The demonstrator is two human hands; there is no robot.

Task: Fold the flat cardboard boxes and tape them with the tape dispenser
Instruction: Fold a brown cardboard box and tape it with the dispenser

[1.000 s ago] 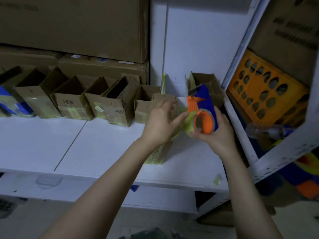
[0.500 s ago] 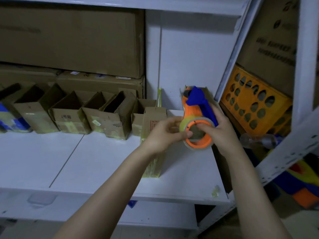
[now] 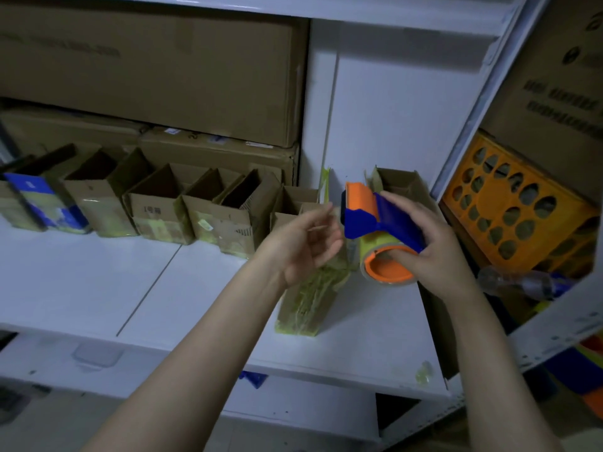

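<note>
While apparently between tape strips, gripping orange-and-blue plastic tape dispenser (image 3: 378, 223) in curled right hand (image 3: 434, 256), beside slack, spread left hand (image 3: 303, 243) holding nothing. Beneath, upright on white shelf (image 3: 98, 288): small brown cardboard box (image 3: 310, 298), yellow-taped. Next, likely: steady box, draw tape across seam.

left grip (image 3: 303, 244): bare | right grip (image 3: 435, 256): bare | behind left grip: left forearm (image 3: 195, 340) bare | behind right grip: right forearm (image 3: 489, 353) bare to frame edge

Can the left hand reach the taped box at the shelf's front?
Probably yes: the left hand is open right by the box, nothing between; the right hand holds the tape dispenser aside.
</note>
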